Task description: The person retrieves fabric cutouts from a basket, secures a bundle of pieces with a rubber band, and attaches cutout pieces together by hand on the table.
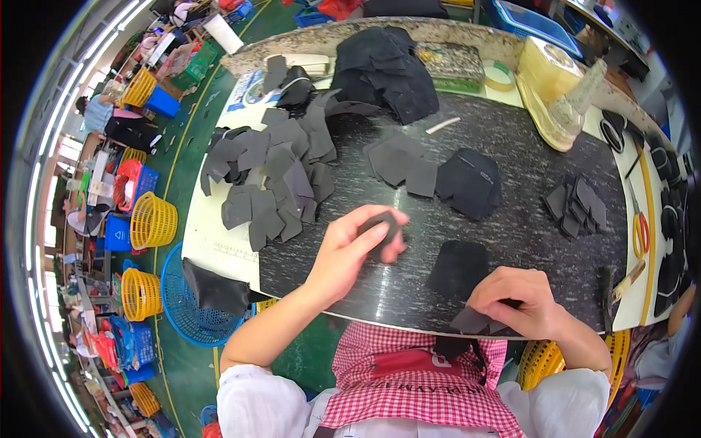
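My left hand (358, 244) is raised over the middle of the dark speckled work board (350, 285). Its fingers are curled around a small dark grey cut piece (381, 226), with the thumb pressed on it; the fingertips are slightly blurred. At the board's front edge my right hand (520, 301) pinches a flat grey cut piece (471, 320). Just beyond that hand lies a larger black cut piece (458, 269). Farther off are a stack of notched black pieces (469, 184) and, beside it, some grey pieces (401, 162).
A loose heap of grey pieces (281, 175) covers the board's left side. Black sheets (383, 73) are piled at the back. A smaller grey pile (575, 206), a glue-stained container (551, 87), tape (499, 75), orange-handled scissors (640, 233) and a brush (628, 279) lie rightward.
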{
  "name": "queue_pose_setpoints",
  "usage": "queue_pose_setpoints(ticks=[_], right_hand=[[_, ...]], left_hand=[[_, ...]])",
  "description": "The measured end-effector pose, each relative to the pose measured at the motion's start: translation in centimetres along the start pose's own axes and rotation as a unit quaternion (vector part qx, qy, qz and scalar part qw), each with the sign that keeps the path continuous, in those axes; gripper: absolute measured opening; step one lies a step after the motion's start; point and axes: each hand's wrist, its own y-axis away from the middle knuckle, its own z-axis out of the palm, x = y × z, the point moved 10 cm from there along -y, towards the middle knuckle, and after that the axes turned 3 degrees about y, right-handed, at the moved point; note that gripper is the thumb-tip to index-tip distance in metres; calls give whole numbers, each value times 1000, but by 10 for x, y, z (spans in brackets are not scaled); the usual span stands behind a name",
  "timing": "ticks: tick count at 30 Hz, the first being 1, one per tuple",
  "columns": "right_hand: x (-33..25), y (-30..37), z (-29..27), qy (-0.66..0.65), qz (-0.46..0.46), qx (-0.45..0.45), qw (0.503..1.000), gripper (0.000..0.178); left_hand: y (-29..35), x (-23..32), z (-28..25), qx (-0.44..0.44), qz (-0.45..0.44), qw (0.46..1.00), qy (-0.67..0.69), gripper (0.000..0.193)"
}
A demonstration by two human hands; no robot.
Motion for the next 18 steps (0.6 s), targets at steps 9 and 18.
queue_pose_setpoints(ticks=[9,18], right_hand=[[41,53,34,-189,256,64,946,36],[62,40,-10,32,237,164,957,38]], left_hand=[[57,-22,90,-159,109,944,-269,18],[13,-21,72,-67,147,894,-417,19]])
